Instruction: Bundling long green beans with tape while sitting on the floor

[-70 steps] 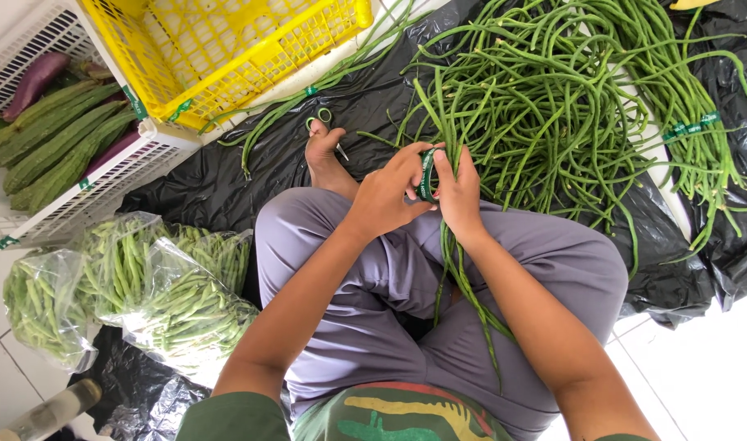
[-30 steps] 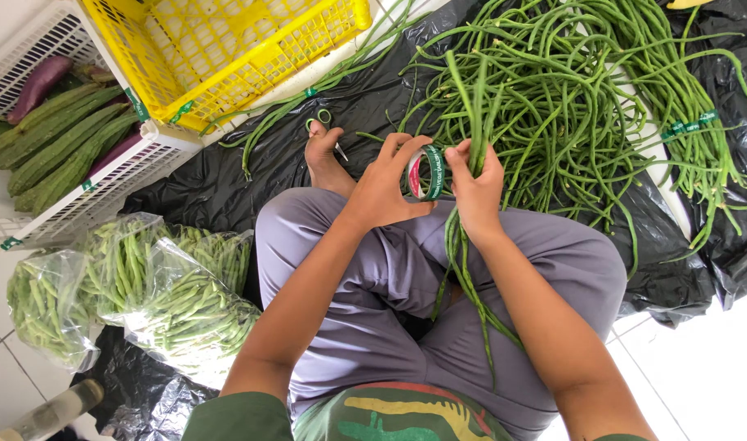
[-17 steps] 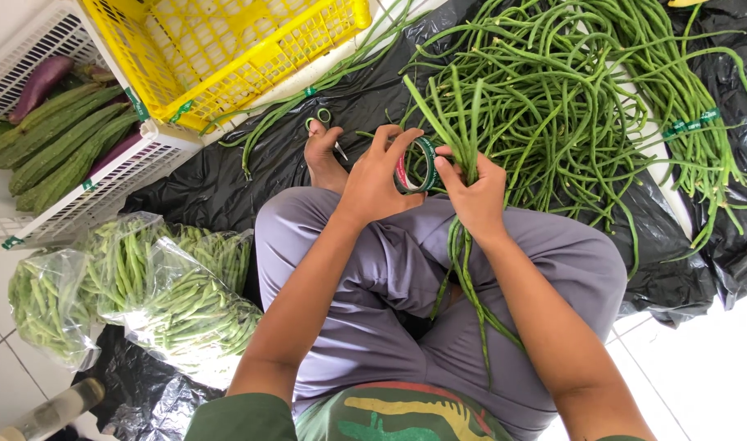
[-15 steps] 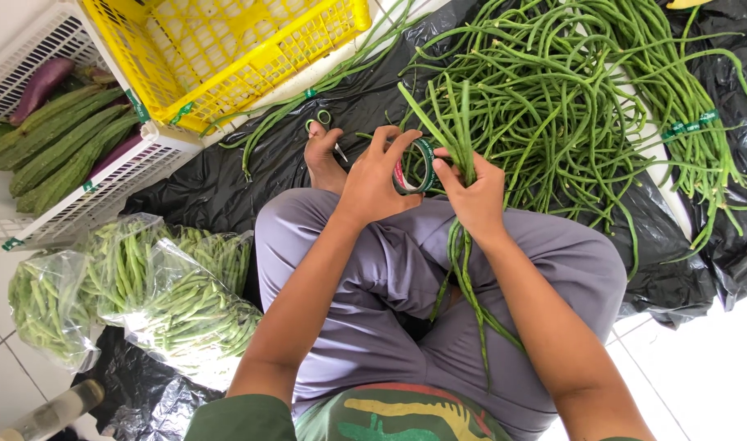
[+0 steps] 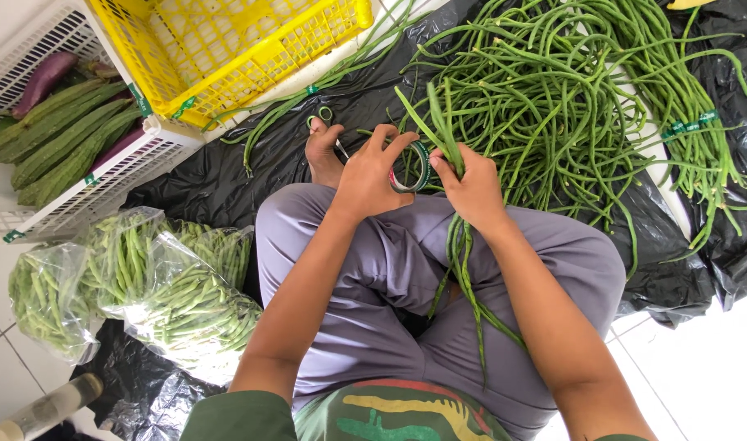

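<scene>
Gripping a bundle of long beans (image 5: 459,245), the right hand (image 5: 471,189) has its fingers clamped around it, long axis running away from the body; left hand (image 5: 372,173) fingers pinch the tape roll (image 5: 412,167) just beside.

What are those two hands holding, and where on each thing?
The right hand grips a bunch of long beans near its upper end. The left hand holds a tape roll by its rim.

A yellow crate (image 5: 226,49) sits empty beyond, tipped against a white basket (image 5: 87,175) of ridged gourds (image 5: 59,135) and a purple eggplant (image 5: 42,77). Clear bags of cut beans (image 5: 136,286) lie on the tiled floor (image 5: 700,367), beside black plastic sheeting (image 5: 210,175).
</scene>
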